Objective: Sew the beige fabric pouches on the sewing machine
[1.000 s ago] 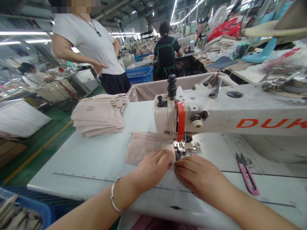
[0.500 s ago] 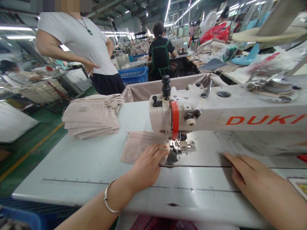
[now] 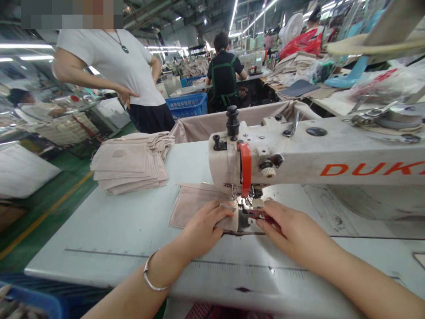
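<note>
My left hand (image 3: 206, 225) is closed on the right edge of a beige fabric piece (image 3: 189, 206), pinching a lifted fold between thumb and fingers. The piece lies flat on the sewing machine table, its right end just left of the presser foot (image 3: 244, 202). In my right hand (image 3: 288, 223) is a pair of dark red thread snips (image 3: 262, 215), the fingers closed round them. Their dark tips point left at the fabric's edge, in front of the presser foot. Above both hands stands the white sewing machine head (image 3: 223, 161) with its orange guard (image 3: 245, 170).
A stack of beige fabric pieces (image 3: 131, 166) lies at the table's left. Behind the machine hangs a beige cloth-lined bin (image 3: 206, 126). A person in a white shirt (image 3: 109, 66) stands beyond the stack; another person (image 3: 224, 73) sits farther back near a blue basket (image 3: 187, 105).
My right hand has moved left from the machine bed to the presser foot, where the snips now show. My left hand stays on the fabric, its edge now folded up.
</note>
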The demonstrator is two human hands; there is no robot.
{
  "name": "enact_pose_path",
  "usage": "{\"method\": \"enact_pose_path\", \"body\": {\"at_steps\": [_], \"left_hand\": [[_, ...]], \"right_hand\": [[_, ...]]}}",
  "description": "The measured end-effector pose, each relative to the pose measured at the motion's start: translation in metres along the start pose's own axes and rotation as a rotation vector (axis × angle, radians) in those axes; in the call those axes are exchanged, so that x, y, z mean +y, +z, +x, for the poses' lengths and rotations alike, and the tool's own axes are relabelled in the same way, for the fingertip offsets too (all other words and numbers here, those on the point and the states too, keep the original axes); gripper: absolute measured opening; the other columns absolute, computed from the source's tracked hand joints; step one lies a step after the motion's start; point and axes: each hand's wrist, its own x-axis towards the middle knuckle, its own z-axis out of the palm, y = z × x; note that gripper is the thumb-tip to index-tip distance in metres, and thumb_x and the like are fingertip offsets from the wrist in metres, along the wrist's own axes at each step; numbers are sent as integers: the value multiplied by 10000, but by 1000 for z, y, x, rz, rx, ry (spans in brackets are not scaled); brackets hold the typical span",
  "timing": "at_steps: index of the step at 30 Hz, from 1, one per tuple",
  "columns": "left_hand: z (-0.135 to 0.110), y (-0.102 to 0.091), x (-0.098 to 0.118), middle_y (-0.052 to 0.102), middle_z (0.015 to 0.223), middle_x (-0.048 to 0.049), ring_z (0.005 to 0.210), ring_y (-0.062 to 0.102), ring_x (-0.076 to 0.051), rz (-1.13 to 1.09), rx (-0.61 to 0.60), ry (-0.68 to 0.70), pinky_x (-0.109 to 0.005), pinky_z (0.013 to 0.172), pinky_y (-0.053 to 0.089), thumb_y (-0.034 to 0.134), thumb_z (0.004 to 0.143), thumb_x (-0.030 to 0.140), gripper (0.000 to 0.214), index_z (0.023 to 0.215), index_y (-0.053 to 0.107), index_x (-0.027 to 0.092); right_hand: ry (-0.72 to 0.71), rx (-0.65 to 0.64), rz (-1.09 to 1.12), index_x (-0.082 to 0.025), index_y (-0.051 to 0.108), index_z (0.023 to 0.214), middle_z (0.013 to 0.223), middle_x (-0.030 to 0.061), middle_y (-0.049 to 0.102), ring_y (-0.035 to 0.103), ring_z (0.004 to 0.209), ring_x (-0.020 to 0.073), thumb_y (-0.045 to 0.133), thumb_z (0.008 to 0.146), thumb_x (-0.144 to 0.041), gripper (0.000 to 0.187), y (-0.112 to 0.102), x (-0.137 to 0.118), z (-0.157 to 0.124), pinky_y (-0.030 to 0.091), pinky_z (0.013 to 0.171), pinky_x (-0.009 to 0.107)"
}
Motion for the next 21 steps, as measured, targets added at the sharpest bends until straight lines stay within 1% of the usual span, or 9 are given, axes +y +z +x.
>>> {"method": "enact_pose_path", "body": {"at_steps": [2,3,4,6,8,10,13,16,21], "left_hand": [[3,3,-3,625,1058,-34,1020,591,-190,-23,67,-17,-333,923,474,621,850,68,241,1037,656,216],[5,5,-4,626,996,-29,962,601,-178,-44,96,-27,-313,876,484,629,891,142,150,1015,674,214],[6,5,-5,624,960,-26,928,605,-169,-68,117,-38,-300,849,486,619,920,195,111,1006,686,214],[7,5,-6,625,944,-27,917,606,-161,-105,135,-60,-290,842,484,583,954,237,131,1013,698,212],[8,4,-5,628,975,-33,947,603,-162,-132,128,-64,-291,867,480,546,975,236,164,1036,697,211],[7,3,-4,628,999,-38,967,600,-163,-145,113,-58,-294,886,477,520,988,233,185,1054,692,211],[6,3,-4,623,1006,-46,965,599,-170,-135,101,-58,-308,894,481,513,992,243,195,1067,689,208],[5,5,-5,615,985,-54,941,601,-178,-104,95,-60,-320,873,496,511,992,261,202,1057,693,199],[5,4,-5,616,984,-54,938,610,-181,-79,98,-53,-328,880,514,506,993,263,210,1071,695,211]], "right_hand": [[-65,41,19,-228,555,1098,1013,47,634,611,866,233,436,976,-239,171,8,2,11,498,730,392],[-96,70,40,-233,563,1129,1039,47,639,610,904,233,432,980,-221,199,13,3,14,502,764,396],[-129,99,64,-246,565,1171,1082,44,644,606,950,228,428,984,-203,236,17,5,15,505,802,396],[-200,147,92,-280,556,1246,1161,29,647,595,1025,213,426,991,-173,305,25,8,15,503,861,385],[-264,188,88,-297,539,1293,1204,16,649,586,1067,201,435,989,-148,355,30,9,14,500,895,377],[-308,229,84,-289,533,1312,1210,14,654,585,1076,191,444,985,-127,375,31,8,13,500,906,369],[-335,275,77,-267,559,1289,1203,22,661,594,1054,187,454,982,-122,355,30,5,15,513,885,362],[-351,284,59,-248,578,1267,1212,37,661,603,1044,197,443,980,-123,341,29,3,18,528,870,373],[-341,245,28,-226,604,1251,1200,69,666,612,1053,228,432,965,-122,350,29,3,17,542,874,416]]}}
